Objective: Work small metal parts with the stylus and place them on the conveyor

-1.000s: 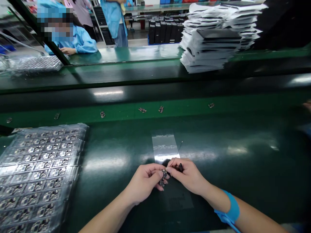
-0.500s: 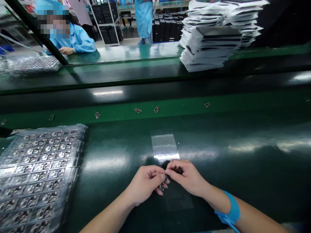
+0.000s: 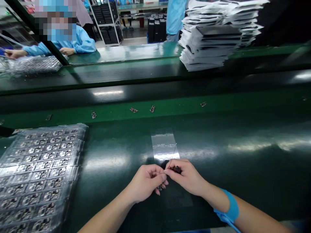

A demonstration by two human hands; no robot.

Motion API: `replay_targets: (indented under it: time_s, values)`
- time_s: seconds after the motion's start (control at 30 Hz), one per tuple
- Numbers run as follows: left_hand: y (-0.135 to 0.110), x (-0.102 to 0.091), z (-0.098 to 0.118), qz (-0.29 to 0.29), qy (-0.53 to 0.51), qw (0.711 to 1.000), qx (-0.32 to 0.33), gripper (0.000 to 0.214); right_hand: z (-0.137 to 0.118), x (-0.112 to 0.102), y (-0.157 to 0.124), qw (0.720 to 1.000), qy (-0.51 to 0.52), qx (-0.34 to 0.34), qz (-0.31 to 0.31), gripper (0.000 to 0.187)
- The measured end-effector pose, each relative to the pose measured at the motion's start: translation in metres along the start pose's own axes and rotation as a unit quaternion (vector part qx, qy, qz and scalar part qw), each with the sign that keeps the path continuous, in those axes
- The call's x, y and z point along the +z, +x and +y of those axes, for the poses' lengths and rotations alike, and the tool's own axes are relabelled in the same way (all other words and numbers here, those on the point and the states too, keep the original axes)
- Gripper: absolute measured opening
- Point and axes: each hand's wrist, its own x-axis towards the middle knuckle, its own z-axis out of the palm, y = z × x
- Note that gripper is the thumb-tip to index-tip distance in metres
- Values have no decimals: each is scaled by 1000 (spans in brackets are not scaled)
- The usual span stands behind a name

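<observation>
My left hand [image 3: 149, 183] is closed on a small circuit board [image 3: 160, 187], mostly hidden by the thumb and fingers. Beside it, my right hand [image 3: 187, 177] pinches a thin dark wire [image 3: 175, 149] whose free end sticks up beyond the fingers. A small black part [image 3: 178, 169] sits in that same hand, too covered to identify. The fingertips of both hands meet over the board. Just beyond them, a clear plastic sheet [image 3: 164, 140] lies flat on the dark green bench [image 3: 116, 194]. A blue wrist strap [image 3: 229, 205] is around my right wrist.
Stacked clear trays [image 3: 46, 165] of circuit boards stand at left. Several loose boards [image 3: 133, 110] lie along a green conveyor belt [image 3: 175, 105] behind the bench. A tall stack of white-wrapped items [image 3: 209, 48] is at back right. A co-worker in blue [image 3: 82, 38] sits across.
The loose boards on the belt have shifted slightly left. My hands stay nearly in place, the wire tip a little further left. The co-worker's arm now reaches out left; a standing person moved right.
</observation>
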Motion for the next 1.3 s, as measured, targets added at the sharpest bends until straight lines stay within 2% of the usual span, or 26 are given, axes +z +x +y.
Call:
replay_targets:
  time_s: [0.1, 0.2, 0.27, 0.33, 0.4, 0.5, 0.57, 0.7, 0.9, 1.3]
  values:
    - [0, 1, 1, -1, 16, 1000, 6, 24, 0, -7, 1, 998, -6, -7, 63, 18]
    - [-1, 3, 2, 0, 24, 1000, 13, 28, -1, -19, -3, 989, -4, -54, 138, 29]
    - [0, 4, 2, -4, 23, 1000, 20, 31, 1, -25, -15, 984, -16, -60, 167, 37]
    - [0, 7, 0, -14, 21, 999, 27, 32, 6, -28, -33, 986, -32, -26, 161, 39]
    - [1, 11, -2, -30, 21, 999, 29, 32, 13, -28, -56, 991, -27, 32, 126, 33]
    - [2, 19, -7, -54, 28, 998, 24, 33, 24, -25, -87, 991, 34, 104, 75, 23]
    - [3, 24, -12, -62, 32, 997, 34, 33, 29, -22, -101, 988, 68, 123, 72, 22]
    - [7, 30, -20, -63, 37, 995, 73, 32, 35, -12, -113, 988, 51, 89, 115, 15]
    - [9, 32, -21, -58, 53, 995, 69, 35, 42, -2, -109, 987, -32, 36, 155, 11]
    - [9, 32, -23, -53, 59, 994, 69, 33, 40, -1, -105, 984, -71, 6, 165, 8]
